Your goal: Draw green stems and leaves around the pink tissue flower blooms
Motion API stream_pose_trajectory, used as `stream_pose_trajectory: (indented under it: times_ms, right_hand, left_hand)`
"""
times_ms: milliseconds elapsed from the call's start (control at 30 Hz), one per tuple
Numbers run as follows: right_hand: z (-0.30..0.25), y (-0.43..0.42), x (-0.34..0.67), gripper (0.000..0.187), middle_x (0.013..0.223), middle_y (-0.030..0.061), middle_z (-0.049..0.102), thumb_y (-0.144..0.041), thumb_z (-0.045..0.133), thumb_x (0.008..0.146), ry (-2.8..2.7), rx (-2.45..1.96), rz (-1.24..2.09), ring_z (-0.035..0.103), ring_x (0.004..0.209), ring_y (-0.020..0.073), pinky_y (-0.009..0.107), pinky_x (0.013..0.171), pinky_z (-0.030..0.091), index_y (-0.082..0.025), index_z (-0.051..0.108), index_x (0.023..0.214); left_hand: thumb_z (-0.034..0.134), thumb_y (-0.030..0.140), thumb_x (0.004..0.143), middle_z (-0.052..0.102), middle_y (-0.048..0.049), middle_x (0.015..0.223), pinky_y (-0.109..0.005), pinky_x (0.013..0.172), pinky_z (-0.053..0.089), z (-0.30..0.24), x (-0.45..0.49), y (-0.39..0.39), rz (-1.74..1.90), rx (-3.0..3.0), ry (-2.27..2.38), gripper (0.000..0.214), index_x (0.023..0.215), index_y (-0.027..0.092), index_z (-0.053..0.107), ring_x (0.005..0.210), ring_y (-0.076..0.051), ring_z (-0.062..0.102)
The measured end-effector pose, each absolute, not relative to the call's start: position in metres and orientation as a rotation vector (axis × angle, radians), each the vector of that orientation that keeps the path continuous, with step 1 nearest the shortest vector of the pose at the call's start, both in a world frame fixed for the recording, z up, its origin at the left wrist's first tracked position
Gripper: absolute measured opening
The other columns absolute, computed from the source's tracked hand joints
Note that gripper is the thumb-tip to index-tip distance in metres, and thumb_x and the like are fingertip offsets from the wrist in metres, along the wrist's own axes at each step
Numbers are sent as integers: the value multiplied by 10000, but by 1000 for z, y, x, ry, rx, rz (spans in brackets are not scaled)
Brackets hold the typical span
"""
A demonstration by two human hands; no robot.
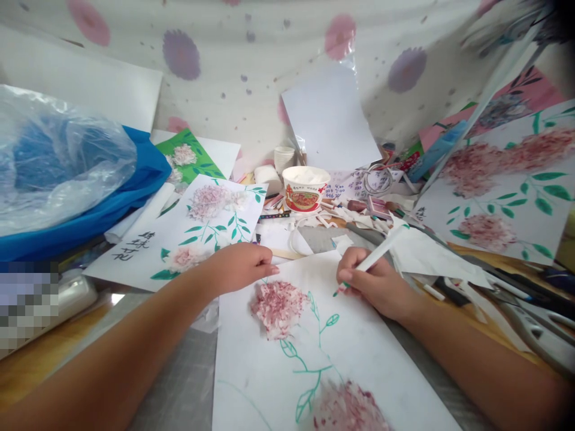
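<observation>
A green marker pen [381, 246] with a white barrel is held in my right hand [375, 281], its green tip pointing down just above the white sheet of paper [359, 347]. My left hand [240, 266] has curled fingers closed at the sheet's top left edge. On this sheet sit a raised, ruffled pink flower [281, 309] near the left hand and a second pink flower [351, 410] at the bottom. Green outlined leaves [305, 404] and stems run between the flowers. Some of the leaves are unfilled outlines.
Finished flower pictures lie left [135, 263] and stand right [489, 203]. Behind the sheet are a paper noodle bowl [306, 188], stacked paper cups [284, 160] and scattered pens and scraps. Scissors [534, 326] lie at right; a blue bag [148, 161] bulges at left.
</observation>
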State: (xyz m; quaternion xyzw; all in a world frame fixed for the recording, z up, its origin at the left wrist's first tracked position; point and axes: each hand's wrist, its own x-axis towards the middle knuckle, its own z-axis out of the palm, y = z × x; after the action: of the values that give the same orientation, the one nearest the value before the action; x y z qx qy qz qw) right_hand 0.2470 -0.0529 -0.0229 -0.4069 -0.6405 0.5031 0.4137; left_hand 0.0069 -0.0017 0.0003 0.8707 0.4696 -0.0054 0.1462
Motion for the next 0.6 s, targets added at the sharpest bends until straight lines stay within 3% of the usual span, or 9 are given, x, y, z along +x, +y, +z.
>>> stream_pose_trajectory:
  times_ms: [133,267,433,600]
  right_hand:
    - [-24,-49,251,183,607,-7,552,-341,540,749,-1501,-901,1270,434,470,80,190,416,325,-181,463,706]
    - [-16,-48,254,182,787,40,590,-375,469,792,-1522,-920,1075,504,569,115,231,480,389,-200,477,844]
    - [-8,-52,255,167,869,62,584,-325,460,804,-1680,-1062,732,528,722,160,288,647,426,-197,556,853]
    - [-5,-54,254,177,1022,39,559,-281,498,784,-1750,-1089,610,470,1002,203,313,845,366,-240,537,951]
  left_hand:
    - [337,467,782,466,21,573,-227,463,232,3,8,-3,18,2521,1364,341,599,184,390,540,-122,432]
    - [299,453,808,500,11,605,-230,476,239,8,6,-4,82,2597,1411,334,634,191,414,576,-136,466]
    - [248,447,835,548,-17,639,-243,477,224,31,4,-8,25,2803,1632,342,753,206,476,592,-178,506]
    - [274,485,827,538,-28,585,-252,489,238,75,6,-7,-123,2989,1706,373,796,200,512,599,-211,526]
